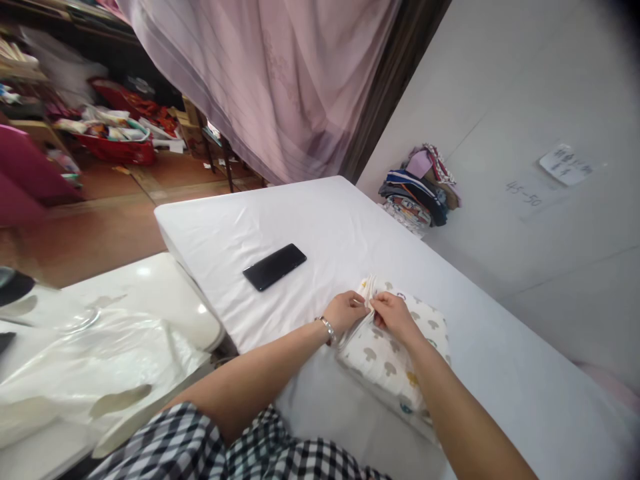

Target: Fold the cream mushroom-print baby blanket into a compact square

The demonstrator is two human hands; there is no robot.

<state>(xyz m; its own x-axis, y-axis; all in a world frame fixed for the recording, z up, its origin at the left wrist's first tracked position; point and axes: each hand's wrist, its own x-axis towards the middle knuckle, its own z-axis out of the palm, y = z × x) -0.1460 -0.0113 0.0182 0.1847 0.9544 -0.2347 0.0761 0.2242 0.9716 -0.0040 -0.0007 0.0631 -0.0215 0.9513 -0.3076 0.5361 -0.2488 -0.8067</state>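
Note:
A folded stack of white cloth (385, 357) printed with grey mushroom shapes lies on the white-covered table. At its left edge run several thin white layers or hems (369, 285). My left hand (345, 312), with a bracelet on its wrist, has its fingers closed at this edge. Fingertips pinched, my right hand (394, 315) meets it there from the right. Both hands hold the cloth's edge between their fingers; the exact grip is partly hidden behind the fingers.
A black phone (275, 267) lies on the table (320, 207), left of the cloth. Folded clothes (417, 187) are piled by the wall. A white machine surface with clear plastic (135, 347) stands at left. A pink curtain (280, 80) hangs behind; a red basket (120, 147) sits on the floor.

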